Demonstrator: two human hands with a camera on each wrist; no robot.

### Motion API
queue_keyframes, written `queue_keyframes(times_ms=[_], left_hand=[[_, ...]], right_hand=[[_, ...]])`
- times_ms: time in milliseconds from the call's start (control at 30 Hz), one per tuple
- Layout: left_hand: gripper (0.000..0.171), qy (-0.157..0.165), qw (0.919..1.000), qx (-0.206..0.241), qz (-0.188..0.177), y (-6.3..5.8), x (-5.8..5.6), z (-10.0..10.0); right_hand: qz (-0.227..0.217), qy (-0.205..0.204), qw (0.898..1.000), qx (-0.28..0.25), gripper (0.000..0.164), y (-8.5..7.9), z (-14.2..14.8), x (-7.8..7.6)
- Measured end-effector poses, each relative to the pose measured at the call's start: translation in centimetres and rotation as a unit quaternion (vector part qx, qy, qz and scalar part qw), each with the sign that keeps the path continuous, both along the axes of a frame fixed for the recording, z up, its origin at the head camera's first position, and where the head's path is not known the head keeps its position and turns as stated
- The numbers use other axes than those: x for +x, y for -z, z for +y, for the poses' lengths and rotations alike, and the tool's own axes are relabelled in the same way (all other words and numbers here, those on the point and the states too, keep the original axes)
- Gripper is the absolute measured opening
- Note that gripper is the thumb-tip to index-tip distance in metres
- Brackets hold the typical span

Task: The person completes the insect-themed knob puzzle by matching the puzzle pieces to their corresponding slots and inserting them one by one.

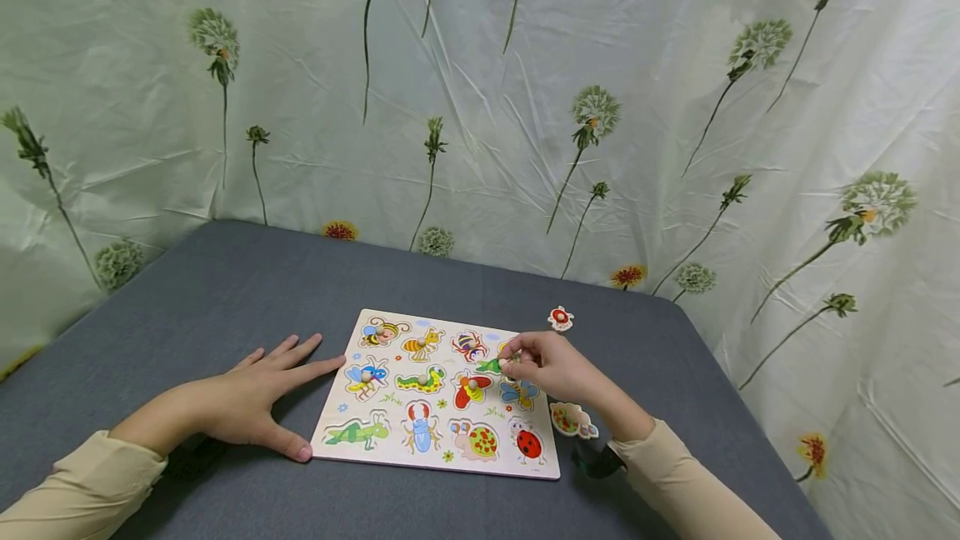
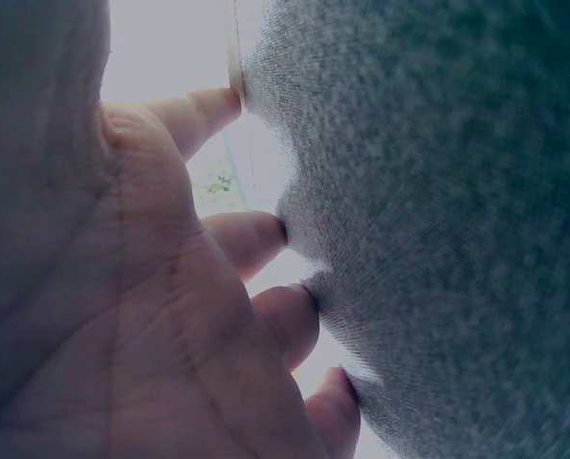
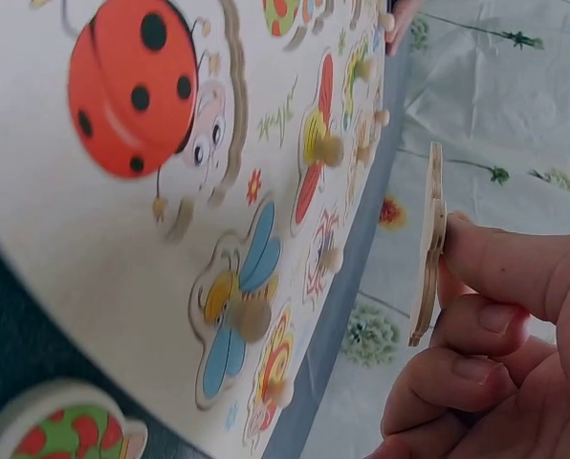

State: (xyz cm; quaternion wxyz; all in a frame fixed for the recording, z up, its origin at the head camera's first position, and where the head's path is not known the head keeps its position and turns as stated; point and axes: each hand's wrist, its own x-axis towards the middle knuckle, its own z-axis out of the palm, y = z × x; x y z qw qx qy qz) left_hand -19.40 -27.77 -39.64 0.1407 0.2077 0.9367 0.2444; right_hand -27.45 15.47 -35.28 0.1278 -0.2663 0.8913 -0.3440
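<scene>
A wooden knob puzzle board (image 1: pixel 442 452) with insect pictures lies on the table. My left hand (image 1: pixel 251 398) is spread flat at its left side, the thumb and a finger touching the board's edge; in the left wrist view its fingertips press the grey cloth. Above the board's right part, my right hand (image 1: pixel 551 369) pinches a green puzzle piece (image 1: pixel 489 366), apparently a grasshopper. That piece shows edge-on in the right wrist view, raised off the board. Knobbed pieces such as the caterpillar (image 1: pixel 422 379) sit in the board. The bottom row's pictures, including the ladybug (image 1: pixel 528 445), show no knobs.
A snail piece (image 1: pixel 573 420) lies on the grey table (image 1: pixel 270 290) at the board's right edge, near my right wrist. Farther back, a small red piece (image 1: pixel 560 319) lies right of the board. A flowered curtain (image 1: pixel 480 107) hangs behind the table.
</scene>
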Motion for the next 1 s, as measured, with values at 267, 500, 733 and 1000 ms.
queue_keyframes(times_ms=[267, 500, 733, 1000], left_hand=[[0.117, 0.001, 1.0, 0.0, 0.005, 0.1, 0.0, 0.0], [0.117, 0.003, 1.0, 0.002, 0.005, 0.1, 0.1, -0.1], [0.117, 0.003, 1.0, 0.003, 0.007, 0.1, 0.1, 0.0], [0.116, 0.003, 1.0, 0.005, 0.002, 0.0, 0.1, -0.1]], right_hand=[[-0.019, -0.002, 1.0, -0.007, 0.013, 0.2, -1.1, 0.5], [-0.019, -0.012, 1.0, -0.018, 0.013, 0.5, -2.3, 0.7], [-0.022, -0.029, 0.999, -0.017, 0.011, 0.5, -3.4, 1.0], [-0.013, -0.044, 0.999, -0.015, 0.009, 0.6, -4.6, 1.4]])
